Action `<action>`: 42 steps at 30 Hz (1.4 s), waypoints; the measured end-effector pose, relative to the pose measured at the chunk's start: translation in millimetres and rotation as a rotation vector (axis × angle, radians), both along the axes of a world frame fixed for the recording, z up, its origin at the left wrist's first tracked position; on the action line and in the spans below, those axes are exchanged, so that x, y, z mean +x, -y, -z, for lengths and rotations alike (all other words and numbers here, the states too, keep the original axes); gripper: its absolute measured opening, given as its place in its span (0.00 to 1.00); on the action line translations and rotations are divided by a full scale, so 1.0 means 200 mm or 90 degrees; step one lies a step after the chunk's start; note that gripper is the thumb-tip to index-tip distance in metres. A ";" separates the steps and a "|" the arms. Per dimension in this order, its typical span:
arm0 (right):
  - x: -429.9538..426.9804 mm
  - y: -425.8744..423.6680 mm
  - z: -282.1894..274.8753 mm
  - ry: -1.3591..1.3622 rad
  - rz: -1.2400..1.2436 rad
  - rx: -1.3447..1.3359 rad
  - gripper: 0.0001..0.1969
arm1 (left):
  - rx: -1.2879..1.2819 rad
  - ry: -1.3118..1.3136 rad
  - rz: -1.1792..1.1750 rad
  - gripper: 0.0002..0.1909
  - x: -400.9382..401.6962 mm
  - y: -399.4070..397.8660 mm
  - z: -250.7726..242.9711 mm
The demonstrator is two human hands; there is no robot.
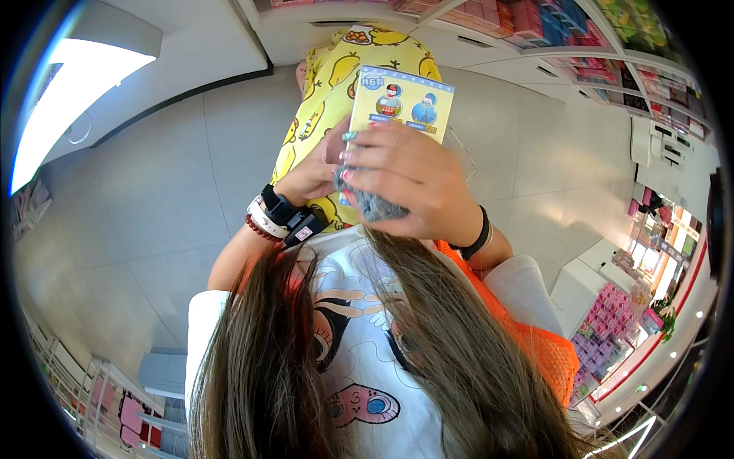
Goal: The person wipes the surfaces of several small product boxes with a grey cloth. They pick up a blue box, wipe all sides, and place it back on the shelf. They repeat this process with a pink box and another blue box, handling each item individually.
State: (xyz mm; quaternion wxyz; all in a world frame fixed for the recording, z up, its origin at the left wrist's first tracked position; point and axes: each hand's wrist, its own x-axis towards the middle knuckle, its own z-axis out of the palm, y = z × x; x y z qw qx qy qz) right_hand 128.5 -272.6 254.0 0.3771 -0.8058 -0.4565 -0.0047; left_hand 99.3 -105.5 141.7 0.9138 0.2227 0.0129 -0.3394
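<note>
In front of my body I hold a pale yellow cardboard box (404, 100) with a blue dotted border, printed figures and writing. My left hand (318, 166) is at its left side, its fingers partly hidden behind the box and my other hand. Across the box's lower front lies my right hand (413, 178), which has a grey fuzzy cloth or pad (375, 203) bunched under its fingers and palm. Whether the cloth touches the box cannot be told. Below the box spreads yellow duck-print fabric (341, 72) over my lap or legs.
Shelves of packaged goods (533, 26) run along the top right. A lit white display unit (137, 51) stands at the upper left. Grey tiled floor (155, 166) lies on both sides. At the lower right is a rack of pink packages (608, 315), at the lower left a white wire rack (97, 396).
</note>
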 end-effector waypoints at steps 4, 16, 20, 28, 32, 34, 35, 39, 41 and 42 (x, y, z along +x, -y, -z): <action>-0.04 0.00 0.01 0.014 -0.059 0.012 0.22 | -0.034 0.021 -0.034 0.61 0.00 0.01 0.02; -0.09 -0.03 0.02 -0.016 -0.145 0.003 0.27 | 0.046 -0.129 0.011 0.61 -0.02 0.00 -0.02; -0.10 -0.04 0.03 -0.027 -0.152 0.006 0.27 | 0.030 -0.166 0.048 0.60 -0.03 -0.01 -0.01; -0.10 -0.04 0.02 -0.030 -0.181 0.001 0.25 | 0.034 -0.111 0.011 0.55 -0.01 0.00 0.04; -0.02 -0.01 0.00 -0.108 -0.222 0.032 0.22 | -0.058 -0.086 -0.011 0.54 -0.01 0.02 0.11; 0.02 0.00 -0.03 -0.133 -0.158 0.060 0.19 | -0.059 -0.005 -0.004 0.54 0.01 0.01 0.06; 0.03 0.01 -0.03 -0.132 -0.157 0.059 0.19 | -0.059 -0.004 -0.003 0.54 0.02 0.01 0.04; 0.04 0.01 -0.04 -0.164 -0.165 0.042 0.22 | 0.012 -0.046 -0.007 0.50 0.03 0.00 -0.04; 0.04 0.00 -0.04 -0.171 -0.191 0.022 0.23 | 0.014 -0.057 -0.009 0.48 0.02 0.00 -0.05; 0.04 0.00 -0.05 -0.129 -0.164 0.003 0.24 | 0.078 -0.022 -0.007 0.44 0.01 -0.02 -0.05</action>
